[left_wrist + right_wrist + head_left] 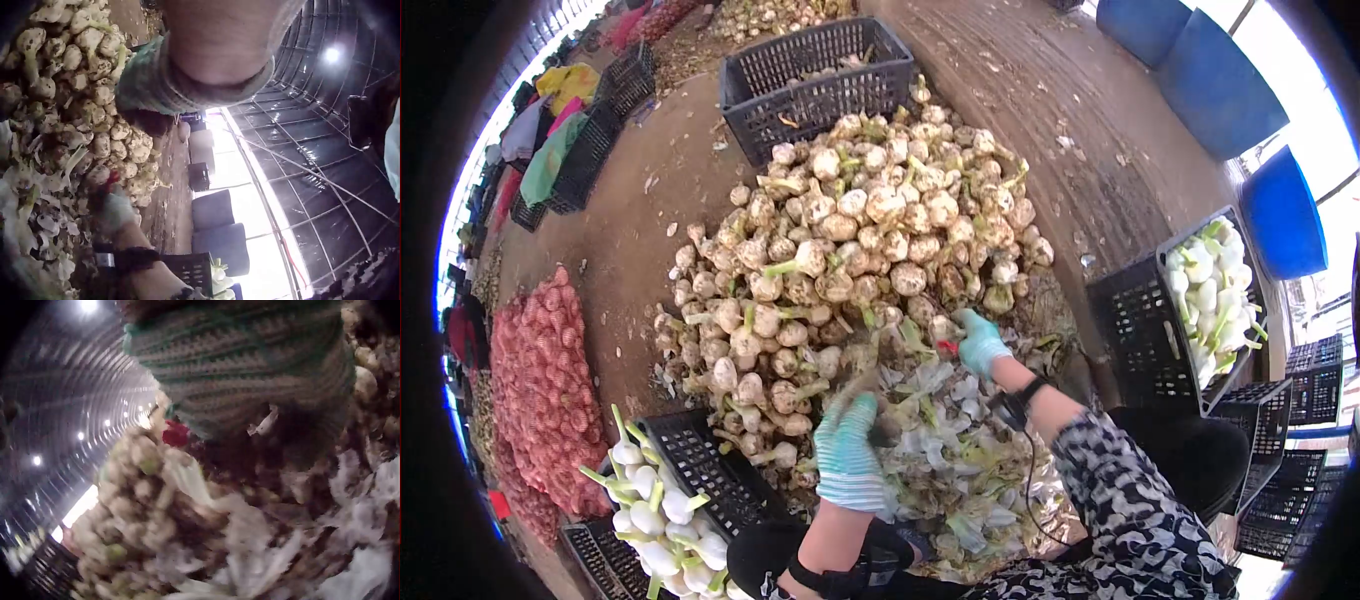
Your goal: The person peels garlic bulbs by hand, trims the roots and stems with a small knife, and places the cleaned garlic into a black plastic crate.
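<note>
A heap of soil-stained garlic bulbs [840, 230], several with cut green stems, rises in front of me. My left hand [850, 455], in a striped white-and-green knit glove, is low at the heap's near edge. A blurred brownish shape shows by its fingers; I cannot tell whether it is held. My right hand [982, 343], in a matching glove, is at the heap's right front beside a bulb [943, 330]. Its fingers curl round a small red object [175, 434], mostly hidden by the glove. Loose pale skins [940, 420] lie between the hands.
Black crates of cleaned white garlic stand at my left [710, 470] and right [1135, 325]. Another black crate [815, 100] is behind the heap. Red mesh sacks [550, 390] of bulbs are on the left; blue barrels [1285, 215] stand at the right.
</note>
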`<state>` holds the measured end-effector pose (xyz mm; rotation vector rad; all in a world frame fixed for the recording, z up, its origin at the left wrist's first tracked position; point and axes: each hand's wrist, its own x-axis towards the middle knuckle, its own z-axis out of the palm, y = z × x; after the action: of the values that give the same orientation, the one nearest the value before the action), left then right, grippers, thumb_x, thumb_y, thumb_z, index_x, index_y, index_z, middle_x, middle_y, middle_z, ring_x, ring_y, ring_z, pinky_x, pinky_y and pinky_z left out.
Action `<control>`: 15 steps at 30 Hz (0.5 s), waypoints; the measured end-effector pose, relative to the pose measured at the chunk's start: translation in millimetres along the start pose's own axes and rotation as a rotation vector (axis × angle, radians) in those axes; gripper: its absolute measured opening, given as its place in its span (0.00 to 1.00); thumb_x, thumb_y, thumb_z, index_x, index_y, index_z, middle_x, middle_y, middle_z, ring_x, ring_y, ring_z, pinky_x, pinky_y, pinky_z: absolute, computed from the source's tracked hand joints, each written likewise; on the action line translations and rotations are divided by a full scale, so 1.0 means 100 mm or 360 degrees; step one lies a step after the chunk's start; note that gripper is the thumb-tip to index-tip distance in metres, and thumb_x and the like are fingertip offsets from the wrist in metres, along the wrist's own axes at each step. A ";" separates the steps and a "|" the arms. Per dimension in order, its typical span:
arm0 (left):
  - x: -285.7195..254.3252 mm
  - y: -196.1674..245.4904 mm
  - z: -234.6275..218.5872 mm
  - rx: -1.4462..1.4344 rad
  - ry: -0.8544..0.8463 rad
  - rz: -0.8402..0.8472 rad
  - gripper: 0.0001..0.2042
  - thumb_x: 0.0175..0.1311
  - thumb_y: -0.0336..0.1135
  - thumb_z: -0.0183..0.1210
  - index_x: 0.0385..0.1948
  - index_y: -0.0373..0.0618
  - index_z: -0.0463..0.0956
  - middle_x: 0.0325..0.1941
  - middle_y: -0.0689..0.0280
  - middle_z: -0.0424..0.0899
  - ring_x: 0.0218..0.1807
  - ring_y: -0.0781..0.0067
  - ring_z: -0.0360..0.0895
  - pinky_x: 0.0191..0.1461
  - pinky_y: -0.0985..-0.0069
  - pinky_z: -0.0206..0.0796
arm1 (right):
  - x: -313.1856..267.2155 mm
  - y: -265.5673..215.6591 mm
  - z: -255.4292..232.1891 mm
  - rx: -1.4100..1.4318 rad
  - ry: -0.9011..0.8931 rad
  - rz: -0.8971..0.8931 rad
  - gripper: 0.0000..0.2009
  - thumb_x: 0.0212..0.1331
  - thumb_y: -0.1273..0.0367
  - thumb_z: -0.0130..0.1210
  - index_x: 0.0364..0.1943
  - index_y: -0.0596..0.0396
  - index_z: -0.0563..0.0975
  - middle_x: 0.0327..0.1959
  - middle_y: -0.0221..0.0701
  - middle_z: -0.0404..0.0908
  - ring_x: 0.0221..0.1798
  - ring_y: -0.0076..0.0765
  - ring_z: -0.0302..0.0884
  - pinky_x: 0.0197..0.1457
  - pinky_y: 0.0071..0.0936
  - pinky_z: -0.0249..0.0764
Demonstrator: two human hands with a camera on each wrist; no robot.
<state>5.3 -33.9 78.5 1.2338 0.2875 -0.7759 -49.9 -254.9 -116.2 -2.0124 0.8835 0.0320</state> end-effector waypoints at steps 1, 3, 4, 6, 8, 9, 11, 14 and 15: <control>0.01 0.00 0.02 0.0089 -0.0018 -0.0013 0.15 0.55 0.36 0.49 0.43 0.41 0.69 0.28 0.66 0.73 0.19 0.75 0.70 0.19 0.79 0.63 | -0.18 -0.24 -0.12 0.0154 -0.0045 -0.0165 0.26 0.35 0.73 0.62 0.45 0.55 0.67 0.42 0.39 0.71 0.42 0.36 0.70 0.44 0.27 0.68; 0.04 -0.07 0.01 0.0195 -0.0106 -0.0022 0.15 0.57 0.37 0.49 0.44 0.40 0.68 0.30 0.65 0.74 0.23 0.75 0.72 0.22 0.78 0.65 | -0.75 -0.97 -0.52 0.0284 -0.0081 -0.0479 0.28 0.33 0.73 0.63 0.46 0.56 0.66 0.40 0.38 0.72 0.41 0.35 0.69 0.44 0.26 0.68; 0.01 -0.04 0.04 0.0196 -0.0105 -0.0004 0.15 0.57 0.37 0.49 0.44 0.40 0.68 0.30 0.65 0.74 0.23 0.75 0.72 0.22 0.78 0.65 | -0.95 -1.22 -0.65 0.0265 -0.0076 -0.0640 0.29 0.32 0.73 0.63 0.46 0.57 0.67 0.41 0.40 0.71 0.44 0.41 0.69 0.46 0.27 0.67; -0.03 0.04 0.13 -0.0088 -0.0242 -0.0495 0.16 0.56 0.37 0.52 0.45 0.42 0.68 0.33 0.68 0.73 0.25 0.79 0.72 0.26 0.82 0.68 | -1.12 -1.38 -0.70 0.0188 -0.0028 -0.1167 0.30 0.29 0.76 0.61 0.46 0.57 0.67 0.40 0.38 0.70 0.43 0.42 0.69 0.47 0.29 0.67; -0.06 -0.09 0.09 -0.0190 -0.0405 -0.0237 0.18 0.54 0.39 0.54 0.44 0.40 0.67 0.41 0.64 0.73 0.38 0.74 0.73 0.37 0.77 0.70 | -1.37 -1.71 -0.86 -0.0017 -0.0285 -0.1185 0.32 0.26 0.81 0.54 0.47 0.55 0.66 0.42 0.39 0.69 0.45 0.47 0.67 0.49 0.32 0.65; -0.11 -0.07 0.05 -0.0239 -0.0505 -0.0202 0.18 0.55 0.40 0.53 0.45 0.40 0.67 0.42 0.62 0.73 0.40 0.71 0.73 0.42 0.76 0.68 | -1.42 -1.77 -0.90 -0.0106 -0.0231 -0.1260 0.32 0.27 0.81 0.55 0.48 0.53 0.65 0.42 0.38 0.69 0.46 0.46 0.67 0.49 0.32 0.65; -0.30 0.05 0.04 -0.0273 -0.0610 -0.0151 0.19 0.55 0.40 0.52 0.46 0.40 0.66 0.43 0.61 0.73 0.43 0.69 0.72 0.46 0.74 0.66 | -1.54 -1.81 -0.91 -0.0186 -0.0160 -0.1348 0.33 0.28 0.82 0.55 0.50 0.51 0.65 0.42 0.38 0.69 0.46 0.45 0.67 0.49 0.32 0.66; -0.52 0.16 0.09 -0.0246 -0.0766 0.0199 0.21 0.53 0.36 0.55 0.48 0.38 0.63 0.46 0.60 0.72 0.45 0.69 0.71 0.50 0.75 0.63 | -1.94 -2.06 -0.99 0.1235 0.0105 -0.0289 0.20 0.45 0.71 0.55 0.45 0.54 0.66 0.37 0.33 0.71 0.35 0.38 0.73 0.35 0.30 0.73; -0.58 0.15 0.11 0.0005 -0.0664 0.0570 0.23 0.51 0.33 0.56 0.49 0.37 0.63 0.48 0.60 0.70 0.47 0.69 0.70 0.51 0.75 0.62 | -1.83 -1.90 -0.89 0.1911 0.0009 -0.0239 0.16 0.50 0.67 0.51 0.43 0.55 0.66 0.35 0.33 0.72 0.32 0.36 0.73 0.31 0.29 0.73</control>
<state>-29.0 -20.9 127.3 1.0566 -0.2697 -0.6993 -99.6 -154.0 138.4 -0.9310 0.5201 -0.4783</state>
